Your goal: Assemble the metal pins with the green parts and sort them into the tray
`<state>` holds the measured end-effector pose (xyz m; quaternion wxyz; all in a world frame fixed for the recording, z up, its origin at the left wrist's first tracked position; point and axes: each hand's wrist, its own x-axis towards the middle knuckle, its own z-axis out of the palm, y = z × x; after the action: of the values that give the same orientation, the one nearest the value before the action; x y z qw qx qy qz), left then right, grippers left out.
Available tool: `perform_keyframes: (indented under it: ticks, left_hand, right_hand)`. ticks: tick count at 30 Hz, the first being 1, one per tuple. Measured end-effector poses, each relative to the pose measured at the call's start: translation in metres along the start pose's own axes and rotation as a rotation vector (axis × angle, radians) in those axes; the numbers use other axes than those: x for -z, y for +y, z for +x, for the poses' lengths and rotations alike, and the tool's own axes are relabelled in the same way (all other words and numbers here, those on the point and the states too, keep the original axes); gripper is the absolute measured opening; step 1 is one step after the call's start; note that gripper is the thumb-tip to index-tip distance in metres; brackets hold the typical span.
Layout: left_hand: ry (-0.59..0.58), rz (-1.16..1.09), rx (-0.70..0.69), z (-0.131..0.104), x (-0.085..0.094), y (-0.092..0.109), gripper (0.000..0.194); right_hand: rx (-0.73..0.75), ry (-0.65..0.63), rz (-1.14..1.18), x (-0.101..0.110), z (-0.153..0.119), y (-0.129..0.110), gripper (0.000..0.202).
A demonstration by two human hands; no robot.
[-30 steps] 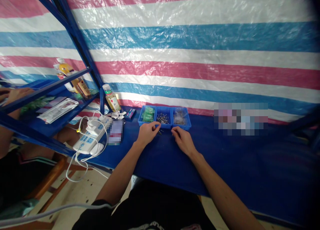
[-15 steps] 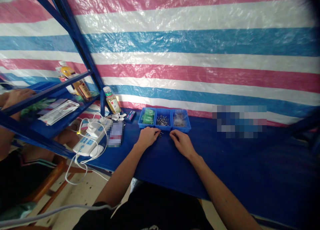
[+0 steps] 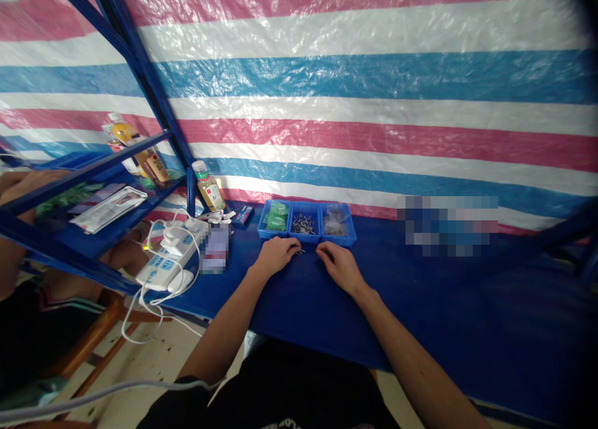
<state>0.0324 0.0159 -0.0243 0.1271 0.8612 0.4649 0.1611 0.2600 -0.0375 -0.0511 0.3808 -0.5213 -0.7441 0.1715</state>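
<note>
Three joined blue bins stand at the back of the blue table. The left bin holds green packets (image 3: 276,216), the middle one small metal pieces (image 3: 304,223), the right one clear packets (image 3: 336,220). In front of the left bin, my left hand (image 3: 279,255) is closed, with thin metal pieces (image 3: 301,251) at its fingertips. My right hand (image 3: 339,265) rests before the right bin, its thumb and forefinger pinched together. Whatever that pinch holds, if anything, is too small to make out.
Left of my hands lie a blurred phone (image 3: 216,248), a white power strip (image 3: 168,261) with tangled cables, a small blue box (image 3: 244,215) and a bottle (image 3: 208,187). A blue metal frame (image 3: 159,99) rises there, with another person's hand (image 3: 32,183) beyond.
Both hands stay almost in place. The metal pieces at my left fingertips show slightly more clearly and at a different angle.
</note>
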Motion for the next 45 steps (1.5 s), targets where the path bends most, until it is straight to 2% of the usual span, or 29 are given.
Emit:
perform_keyframes:
  ticks: [16, 26, 37, 45]
  left_hand:
    - [-0.011, 0.053, -0.087, 0.0022, -0.0018, -0.0012, 0.024]
    - [0.041, 0.081, -0.111, 0.0041, -0.0051, -0.0008, 0.023]
    - [-0.001, 0.031, -0.131, 0.0040, -0.0068, 0.0015, 0.021]
    - [-0.023, 0.053, -0.141, 0.0029, -0.0079, 0.0059, 0.024]
  right_hand:
    - [0.007, -0.006, 0.013, -0.0003, -0.0002, 0.0004, 0.020]
    - [0.013, -0.015, 0.006, -0.0012, 0.0002, 0.0009, 0.019]
    - [0.005, -0.025, -0.009, -0.0026, -0.0007, 0.0005, 0.017]
    - [0.027, -0.124, -0.224, -0.0064, -0.0014, -0.0053, 0.016]
